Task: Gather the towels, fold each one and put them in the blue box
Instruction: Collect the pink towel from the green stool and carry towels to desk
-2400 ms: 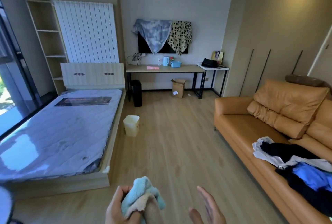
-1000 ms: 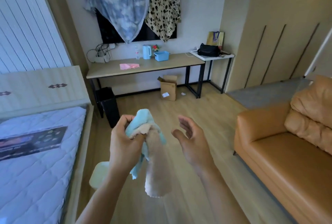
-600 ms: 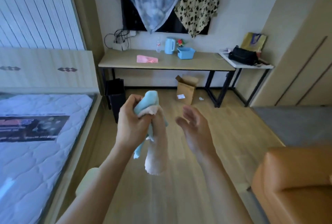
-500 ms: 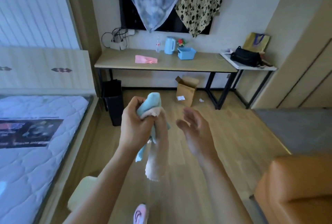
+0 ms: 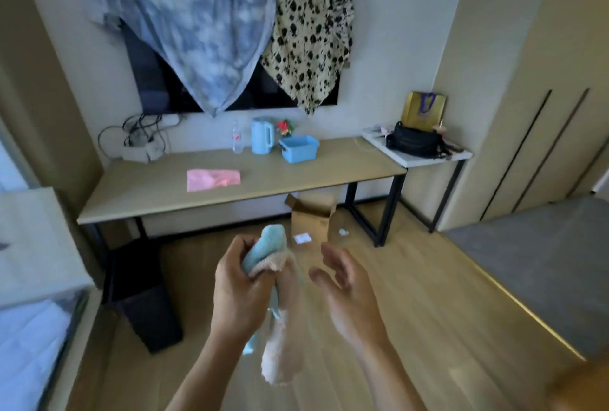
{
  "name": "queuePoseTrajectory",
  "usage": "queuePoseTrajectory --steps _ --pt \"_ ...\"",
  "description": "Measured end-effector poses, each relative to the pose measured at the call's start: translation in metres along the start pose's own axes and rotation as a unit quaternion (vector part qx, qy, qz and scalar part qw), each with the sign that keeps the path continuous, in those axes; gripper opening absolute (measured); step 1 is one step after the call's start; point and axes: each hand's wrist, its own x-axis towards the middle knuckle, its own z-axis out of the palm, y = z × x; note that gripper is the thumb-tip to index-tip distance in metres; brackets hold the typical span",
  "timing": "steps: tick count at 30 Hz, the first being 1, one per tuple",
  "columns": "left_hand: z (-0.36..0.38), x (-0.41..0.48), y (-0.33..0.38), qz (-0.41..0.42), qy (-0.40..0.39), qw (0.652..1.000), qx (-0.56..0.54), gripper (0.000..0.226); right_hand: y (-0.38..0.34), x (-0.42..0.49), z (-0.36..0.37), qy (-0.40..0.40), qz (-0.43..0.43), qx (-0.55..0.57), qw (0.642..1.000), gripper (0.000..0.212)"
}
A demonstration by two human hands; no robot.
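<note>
Desk (image 5: 329,175) nearer; left hand (image 5: 235,292) dangles towels (image 5: 281,354) vertically.

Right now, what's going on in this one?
Someone faces a long desk. Their left hand grips two small towels bunched together: a light blue towel and a beige towel that hangs down. The right hand is open beside them, holding nothing. A pink towel lies flat on the desk, and the blue box stands farther right on it. Neither held towel looks folded yet.
</note>
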Motion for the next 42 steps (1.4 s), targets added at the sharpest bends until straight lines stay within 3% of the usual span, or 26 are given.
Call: queuePoseTrajectory --steps 4,15,20,26,34,38,42 --pt "0.028 0.09 -0.029 -0.001 -0.006 1.0 0.006 0.018 0.007 0.1 0.017 0.008 -0.017 -0.002 1.0 0.058" --pt "0.1 0.339 -0.102 0.026 0.048 0.998 0.018 0.022 0.023 0.393 0.063 -0.056 -0.049 0.044 0.996 0.043" --pt "0.126 0.429 -0.141 0.017 0.076 0.996 0.03 0.021 0.032 0.491 0.082 -0.064 -0.04 0.039 0.996 0.053" --pt "0.158 0.545 -0.222 -0.018 0.064 0.997 0.029 0.02 0.066 0.611 0.099 -0.044 -0.023 0.023 0.999 0.039" --pt "0.19 0.694 -0.327 -0.086 0.052 0.995 0.024 0.018 0.102 0.78 0.154 -0.057 0.022 -0.02 0.998 0.041" --pt "0.207 0.75 -0.365 -0.121 0.04 0.991 0.038 0.022 0.109 0.845 0.196 -0.117 0.022 -0.027 0.992 0.012" --pt "0.226 0.798 -0.392 -0.153 0.035 0.986 0.051 0.036 0.116 0.902 0.229 -0.172 0.041 -0.007 0.984 0.014"
